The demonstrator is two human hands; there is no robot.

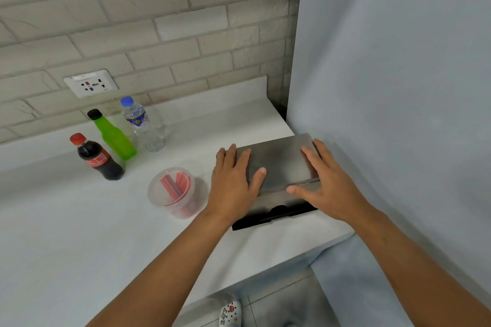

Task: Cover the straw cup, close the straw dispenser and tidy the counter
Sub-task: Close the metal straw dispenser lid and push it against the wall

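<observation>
Dispenser (279,164) sits at the right end of the worktop (79,233), hard against the blue wall (398,87), and serves as the landmark. Its left edge is hidden under the left hand (233,183), its right front corner under the right hand (326,186); whether the grey lid is fully shut I cannot tell, though a thin seam shows along its front. The black base (268,216) juts out in front, partly covered by the left wrist. Both hands lie flat on the lid, fingers (243,159) spread apart, clamped on nothing. The box's long axis runs left to right, tilted slightly away toward the wall. Just left of the dispenser stands the cup (172,191), clear, holding red straws, lid on. Farther left stand a cola bottle (99,159), a green bottle (113,135) and a water bottle (143,125). Below the worktop edge, a shoe (229,313) is cut off by the frame.
</observation>
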